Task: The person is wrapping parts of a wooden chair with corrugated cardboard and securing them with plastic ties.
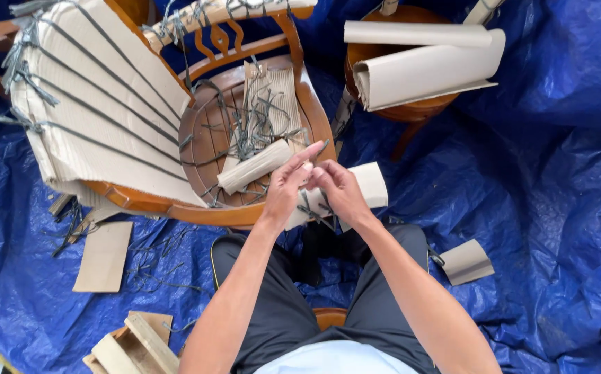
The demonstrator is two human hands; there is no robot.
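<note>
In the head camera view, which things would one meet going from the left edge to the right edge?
Flat brown cardboard piece on the tarp → wooden chair wrapped in corrugated cardboard → left hand → right hand → rolled cardboard sheet on a round wooden stool → small folded cardboard piece.

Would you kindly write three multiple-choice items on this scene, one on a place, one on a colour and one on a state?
1. Where does the heap of cut grey straps lie?
A. On the round wooden chair seat
B. In a bucket
C. On a shelf

2. What colour is the tarpaulin on the floor?
A. Green
B. Blue
C. White

3. How are the left hand and right hand?
A. Far apart
B. Flat on the floor
C. Raised together, fingertips meeting

Answers: 1 A, the straps are piled on the seat amid cardboard pieces; 2 B, blue sheeting covers the floor all round; 3 C, both hands meet above the seat's near edge.
</note>
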